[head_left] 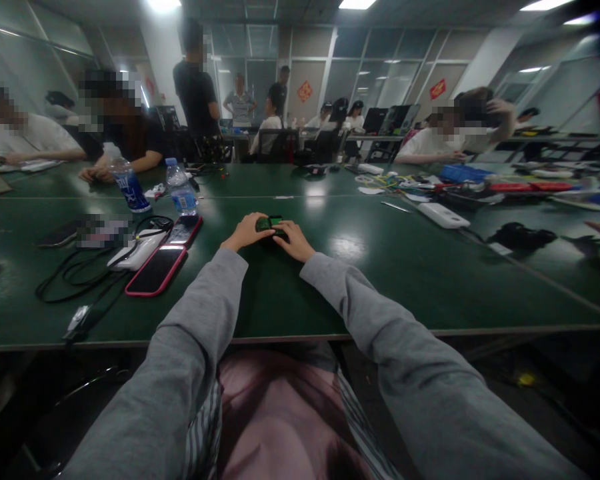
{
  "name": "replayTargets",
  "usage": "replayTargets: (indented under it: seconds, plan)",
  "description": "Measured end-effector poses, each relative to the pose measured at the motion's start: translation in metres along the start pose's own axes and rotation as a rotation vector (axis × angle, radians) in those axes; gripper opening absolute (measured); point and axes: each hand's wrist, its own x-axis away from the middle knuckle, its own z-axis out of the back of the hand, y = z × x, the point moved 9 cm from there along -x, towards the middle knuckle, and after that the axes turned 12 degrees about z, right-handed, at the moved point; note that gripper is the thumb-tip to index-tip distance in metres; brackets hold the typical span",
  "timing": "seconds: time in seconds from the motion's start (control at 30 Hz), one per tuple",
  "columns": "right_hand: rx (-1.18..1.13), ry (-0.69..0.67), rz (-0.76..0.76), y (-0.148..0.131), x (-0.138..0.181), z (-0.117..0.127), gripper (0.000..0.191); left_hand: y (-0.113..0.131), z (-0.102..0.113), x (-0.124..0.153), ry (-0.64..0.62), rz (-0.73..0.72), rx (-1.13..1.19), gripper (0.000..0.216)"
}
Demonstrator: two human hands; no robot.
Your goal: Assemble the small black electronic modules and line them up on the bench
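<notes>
Out on the green tabletop, straight ahead of me, both my hands meet at a small black-framed object with green showing inside the frame. I cannot make out its kind. My left hand grips its left side, the thumb reaching across toward the middle. From the right, my right hand holds its near right part with bent fingers. My fingers cover much of the object.
To the left lie a red-edged phone, another phone, a white power bank and black cables. Two bottles stand behind them. Right: a white device, a black bundle and tangled wires. People sit across the table.
</notes>
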Motion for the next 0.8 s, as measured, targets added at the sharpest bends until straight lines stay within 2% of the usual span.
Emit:
replayTargets:
  seconds: [0.1, 0.37, 0.53, 0.67, 0.8]
  plan:
    - [0.006, -0.002, -0.007, 0.000, 0.000, 0.000, 0.054, -0.008, -0.004, -0.001, 0.007, 0.021, 0.054, 0.070]
    - [0.011, 0.006, 0.034, 0.001, -0.001, -0.001, 0.054, -0.026, -0.023, -0.009, -0.101, -0.013, 0.163, 0.094]
    - [0.010, 0.006, 0.059, 0.000, -0.001, -0.001, 0.053, -0.042, -0.030, -0.009, -0.130, 0.127, 0.189, 0.117]
    - [0.012, 0.010, 0.060, 0.001, -0.001, -0.001, 0.053, -0.044, -0.037, -0.005, -0.218, 0.193, 0.207, 0.119]
    - [0.008, 0.006, 0.054, 0.002, -0.001, -0.002, 0.052, -0.042, -0.036, -0.002, -0.235, 0.203, 0.224, 0.120]
